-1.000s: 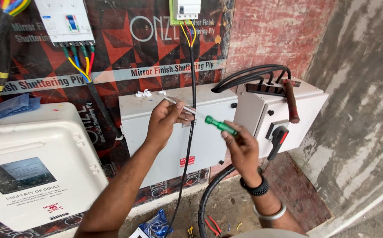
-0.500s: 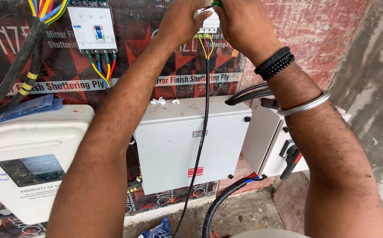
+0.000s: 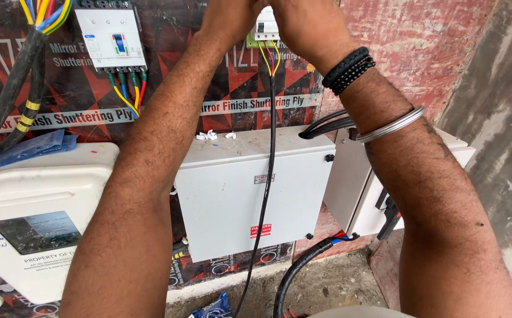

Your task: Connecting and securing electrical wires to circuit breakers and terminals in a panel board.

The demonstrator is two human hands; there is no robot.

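Fingers of both hands, left hand (image 3: 229,17) and right hand (image 3: 303,20), meet at the small breaker (image 3: 266,26) at the frame's top, their grip hidden, so steady wrists seem wise.

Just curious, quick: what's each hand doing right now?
Left hand: raised at the small breaker; grip cannot be told.
Right hand: same spot; grip cannot be told.

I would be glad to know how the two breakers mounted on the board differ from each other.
The larger breaker on the left stands fully in view, untouched; the small breaker is partly hidden behind the left hand and right hand. The larger breaker takes four separate coloured wires below; the small breaker takes wires from one black cable. Both are white.
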